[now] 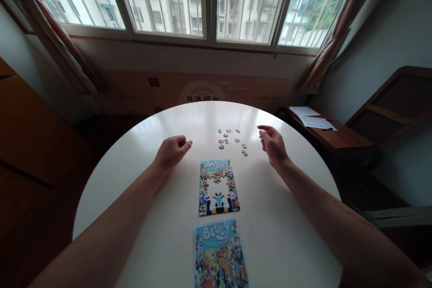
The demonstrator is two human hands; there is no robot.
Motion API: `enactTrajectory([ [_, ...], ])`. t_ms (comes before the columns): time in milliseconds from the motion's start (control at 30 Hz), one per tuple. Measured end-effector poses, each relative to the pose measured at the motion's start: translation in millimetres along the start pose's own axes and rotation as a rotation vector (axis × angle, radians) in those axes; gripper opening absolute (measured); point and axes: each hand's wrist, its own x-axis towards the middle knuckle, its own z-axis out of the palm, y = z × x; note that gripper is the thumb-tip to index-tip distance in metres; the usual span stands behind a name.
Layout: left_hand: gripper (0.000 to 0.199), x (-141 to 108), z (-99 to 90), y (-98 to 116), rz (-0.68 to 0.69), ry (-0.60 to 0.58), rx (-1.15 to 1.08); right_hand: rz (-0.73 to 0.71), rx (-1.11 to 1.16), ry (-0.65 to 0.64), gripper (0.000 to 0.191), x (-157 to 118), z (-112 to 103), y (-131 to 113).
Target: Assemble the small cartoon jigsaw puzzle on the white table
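A partly assembled jigsaw puzzle (218,187) lies on the white round table (270,216), with a gap in its middle. Below it, nearer to me, is a matching printed picture (221,254) lettered "BLUEY". Several loose puzzle pieces (226,136) are scattered beyond the puzzle. To their left, my left hand (173,150) rests on the table in a closed fist, with nothing visible in it. On the right of the pieces is my right hand (272,143), its index finger stretched out and the other fingers curled, holding nothing that shows.
Beyond the table, a large cardboard box (135,87) stands under the barred windows. At the right is a brown wooden chair or small table (347,137) with white papers (317,122) and a dark pen on it. Curtains hang at both sides.
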Motion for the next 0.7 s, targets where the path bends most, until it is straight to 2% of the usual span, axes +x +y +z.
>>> enactTrajectory([
  [233,0.039,-3,6.4,5,0.019,-0.046,-0.023,-0.046,-0.077,-0.032,0.044,-2,1,5],
  [433,0.039,-5,7.9,5,0.017,-0.050,-0.035,-0.204,-0.280,-0.200,0.023,-10,7,-2],
  [600,0.039,-4,9.9,1,0.025,-0.040,-0.035,-0.400,-0.665,-0.377,0.028,-21,19,-3],
  [700,0.039,-4,10.6,0,0.029,-0.042,-0.038,-0.422,-0.823,-0.442,0.032,-27,26,0],
])
